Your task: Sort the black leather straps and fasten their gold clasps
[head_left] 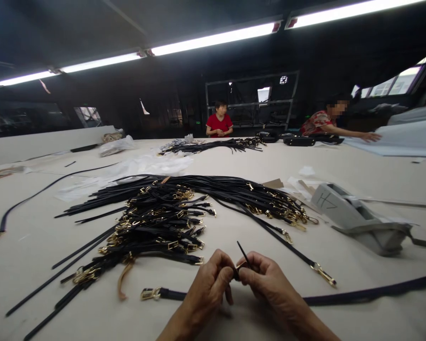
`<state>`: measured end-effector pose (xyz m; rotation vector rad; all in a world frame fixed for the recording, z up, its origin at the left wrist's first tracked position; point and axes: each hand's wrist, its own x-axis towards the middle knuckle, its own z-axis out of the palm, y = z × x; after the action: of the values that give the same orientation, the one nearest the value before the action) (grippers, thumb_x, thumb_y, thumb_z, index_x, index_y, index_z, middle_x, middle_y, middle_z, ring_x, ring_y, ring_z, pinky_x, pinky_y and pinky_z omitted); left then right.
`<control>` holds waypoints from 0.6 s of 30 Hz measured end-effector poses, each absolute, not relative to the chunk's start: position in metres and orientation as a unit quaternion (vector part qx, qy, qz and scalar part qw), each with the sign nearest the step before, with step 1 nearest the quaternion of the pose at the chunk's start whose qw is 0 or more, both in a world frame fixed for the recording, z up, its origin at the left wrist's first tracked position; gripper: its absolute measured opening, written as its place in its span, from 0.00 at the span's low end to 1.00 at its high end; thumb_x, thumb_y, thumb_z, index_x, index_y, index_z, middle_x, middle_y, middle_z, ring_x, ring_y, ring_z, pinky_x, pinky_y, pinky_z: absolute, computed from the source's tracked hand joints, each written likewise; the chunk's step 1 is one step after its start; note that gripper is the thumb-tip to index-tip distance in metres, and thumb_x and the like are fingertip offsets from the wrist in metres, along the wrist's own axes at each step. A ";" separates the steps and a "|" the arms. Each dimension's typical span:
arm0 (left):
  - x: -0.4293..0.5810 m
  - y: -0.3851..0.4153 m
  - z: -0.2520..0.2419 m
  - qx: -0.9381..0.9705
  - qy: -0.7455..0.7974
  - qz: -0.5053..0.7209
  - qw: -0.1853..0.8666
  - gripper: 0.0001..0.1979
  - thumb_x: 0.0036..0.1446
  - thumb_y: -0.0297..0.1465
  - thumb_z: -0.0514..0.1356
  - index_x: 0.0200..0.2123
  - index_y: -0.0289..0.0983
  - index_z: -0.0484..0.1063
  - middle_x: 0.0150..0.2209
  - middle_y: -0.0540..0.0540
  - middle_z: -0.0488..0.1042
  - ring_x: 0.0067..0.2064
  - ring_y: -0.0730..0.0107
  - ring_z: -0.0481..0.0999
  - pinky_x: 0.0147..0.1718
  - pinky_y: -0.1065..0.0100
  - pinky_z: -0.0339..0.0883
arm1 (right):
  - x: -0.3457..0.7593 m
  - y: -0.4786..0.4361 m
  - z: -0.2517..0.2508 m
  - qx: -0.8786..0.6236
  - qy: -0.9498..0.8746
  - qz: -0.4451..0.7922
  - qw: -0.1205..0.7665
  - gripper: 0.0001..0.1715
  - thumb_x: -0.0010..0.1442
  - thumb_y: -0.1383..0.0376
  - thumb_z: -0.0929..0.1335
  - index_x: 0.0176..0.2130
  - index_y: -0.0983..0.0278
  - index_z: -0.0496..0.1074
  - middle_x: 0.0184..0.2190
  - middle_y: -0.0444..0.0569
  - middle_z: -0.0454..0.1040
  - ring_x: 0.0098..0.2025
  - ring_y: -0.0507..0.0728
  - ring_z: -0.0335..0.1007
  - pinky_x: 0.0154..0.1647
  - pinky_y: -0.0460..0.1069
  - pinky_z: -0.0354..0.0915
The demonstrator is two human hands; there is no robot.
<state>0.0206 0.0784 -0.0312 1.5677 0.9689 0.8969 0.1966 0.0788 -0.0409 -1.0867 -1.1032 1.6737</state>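
Note:
My left hand (213,282) and my right hand (268,279) are close together over the near part of the table, fingers closed. Between their fingertips is a thin black strap (243,252), one end sticking up; a bit of gold metal shows beside it, partly covered by the fingers. Behind my forearms a gold snap hook (150,293) on a dark strap end lies to the left. On the right, a long dark strap (362,297) runs to the frame's edge. A pile of short black straps with gold buckles (159,225) lies beyond my left hand.
Long black straps with gold hooks (230,189) lie across the mid table. A grey tape dispenser (358,215) stands at the right. Clear plastic sheets (138,168) and another strap bundle (213,146) lie farther back. Two people (219,124) are across the table, another partly visible far right.

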 end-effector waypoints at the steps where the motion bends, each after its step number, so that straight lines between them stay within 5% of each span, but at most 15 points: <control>1: 0.021 0.077 -0.030 0.680 0.411 0.374 0.479 0.08 0.60 0.36 0.58 0.36 0.38 0.66 0.30 0.50 0.74 0.27 0.72 0.73 0.26 0.72 0.65 | 0.196 0.079 -0.042 -0.435 -0.441 0.660 0.424 0.23 0.45 0.53 0.77 0.33 0.66 0.72 0.21 0.39 0.67 0.18 0.43 0.47 0.18 0.42 0.42; 4: 0.022 0.076 -0.029 0.734 0.426 0.379 0.369 0.09 0.54 0.30 0.64 0.38 0.40 0.69 0.34 0.49 0.75 0.37 0.67 0.74 0.38 0.69 0.65 | 0.195 0.079 -0.045 -0.431 -0.452 0.655 0.426 0.24 0.46 0.51 0.77 0.33 0.66 0.72 0.21 0.39 0.66 0.19 0.44 0.48 0.19 0.42 0.44; 7: 0.023 0.077 -0.032 0.732 0.429 0.400 0.346 0.04 0.58 0.33 0.61 0.37 0.40 0.71 0.34 0.48 0.77 0.34 0.68 0.74 0.36 0.69 0.65 | 0.196 0.079 -0.043 -0.414 -0.450 0.668 0.425 0.27 0.49 0.46 0.75 0.36 0.65 0.72 0.23 0.40 0.67 0.19 0.44 0.47 0.18 0.43 0.41; 12: 0.016 0.085 -0.036 0.575 0.403 0.486 0.521 0.16 0.58 0.44 0.60 0.39 0.36 0.69 0.32 0.44 0.77 0.24 0.73 0.71 0.21 0.73 0.61 | 0.208 0.081 -0.035 -0.425 -0.447 0.644 0.453 0.33 0.58 0.39 0.65 0.36 0.67 0.74 0.26 0.46 0.70 0.21 0.46 0.50 0.21 0.45 0.41; 18: 0.014 0.085 -0.036 0.503 0.301 0.510 0.629 0.21 0.55 0.46 0.64 0.39 0.34 0.67 0.32 0.42 0.77 0.25 0.73 0.72 0.20 0.75 0.62 | 0.213 0.082 -0.034 -0.455 -0.517 0.619 0.378 0.35 0.53 0.37 0.67 0.29 0.67 0.73 0.21 0.45 0.68 0.20 0.46 0.49 0.23 0.45 0.41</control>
<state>0.0140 0.0851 -0.0361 1.1529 0.6893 1.1687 0.2133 0.0816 -0.0341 -1.1639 -1.3211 1.5810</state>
